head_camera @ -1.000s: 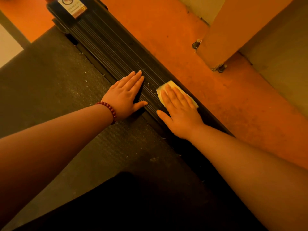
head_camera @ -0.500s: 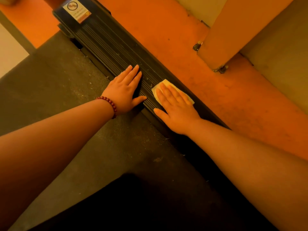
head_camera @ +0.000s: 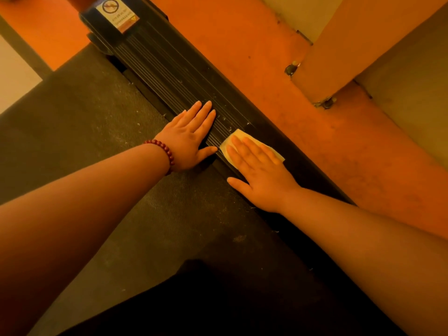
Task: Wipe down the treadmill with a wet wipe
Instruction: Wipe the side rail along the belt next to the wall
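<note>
- A warning sticker [head_camera: 117, 13] sits far beyond the hands; its print is unreadable.
- The right hand [head_camera: 260, 170] presses flat on a pale wet wipe [head_camera: 238, 135].
- The left hand [head_camera: 190, 137] lies flat on the treadmill's [head_camera: 169, 66] ribbed black rail.

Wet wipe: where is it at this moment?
Head view, near the centre: the wet wipe lies flat on the treadmill's ribbed side rail, pressed under the right hand, just right of the left hand.

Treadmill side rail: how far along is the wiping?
Done: unclear; no stretch looks clean. In hand: the right hand presses the wet wipe flat on the side rail, left hand resting beside it. Remaining: specks dot the rail toward the warning sticker, and the belt.
</note>
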Demonstrator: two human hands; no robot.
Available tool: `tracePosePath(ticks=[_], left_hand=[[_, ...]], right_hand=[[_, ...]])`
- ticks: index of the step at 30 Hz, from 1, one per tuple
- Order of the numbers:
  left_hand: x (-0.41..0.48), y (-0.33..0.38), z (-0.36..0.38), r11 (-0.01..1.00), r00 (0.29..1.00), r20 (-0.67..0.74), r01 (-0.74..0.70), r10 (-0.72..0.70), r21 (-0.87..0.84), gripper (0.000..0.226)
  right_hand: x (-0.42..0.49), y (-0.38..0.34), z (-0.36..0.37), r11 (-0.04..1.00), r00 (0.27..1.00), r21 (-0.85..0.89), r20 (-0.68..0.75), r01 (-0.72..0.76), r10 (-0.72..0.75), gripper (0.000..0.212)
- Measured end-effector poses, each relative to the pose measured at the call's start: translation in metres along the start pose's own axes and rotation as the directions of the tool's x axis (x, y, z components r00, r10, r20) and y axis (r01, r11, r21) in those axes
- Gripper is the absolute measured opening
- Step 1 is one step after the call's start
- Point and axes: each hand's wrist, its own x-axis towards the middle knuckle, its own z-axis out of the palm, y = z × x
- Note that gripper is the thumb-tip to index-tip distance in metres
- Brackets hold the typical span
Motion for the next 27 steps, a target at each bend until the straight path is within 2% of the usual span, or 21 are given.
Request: tracePosePath(ticks=[6, 13, 16, 19, 24, 27], left_hand=[[0.003, -0.010, 0.002, 0.996, 0.998, -0.010, -0.058, 0.059, 0.065, 0.083], [0.004, -0.008, 0.000, 0.999, 0.999, 0.002, -0.036, 0.036, 0.037, 0.084], [0.004, -0.009, -0.001, 0.999, 0.999, 0.008, -0.046, 0.046, 0.025, 0.083], [0.003, -0.009, -0.002, 0.998, 0.999, 0.006, -0.050, 0.050, 0.026, 0.083], [0.003, -0.008, -0.003, 0.999, 0.999, 0.008, -0.038, 0.038, 0.022, 0.082], [0.004, -0.010, -0.005, 0.999, 0.999, 0.022, -0.032, 0.032, -0.012, 0.083]], right_hand=[[-0.050, 0.017, 0.011, 1.000, 0.980, -0.020, 0.200, -0.012, 0.016, 0.071], [-0.002, -0.003, -0.012, 0.997, 0.973, -0.046, 0.226, 0.064, -0.052, 0.072], [-0.014, 0.000, -0.023, 0.992, 0.941, -0.063, 0.329, 0.110, -0.083, 0.070], [-0.019, -0.002, -0.026, 0.994, 0.914, -0.070, 0.404, 0.084, -0.049, 0.068], [0.015, -0.011, -0.027, 0.995, 0.949, -0.063, 0.310, 0.073, -0.050, 0.070], [-0.002, -0.002, -0.026, 0.994, 0.938, -0.049, 0.339, 0.096, -0.074, 0.077]])
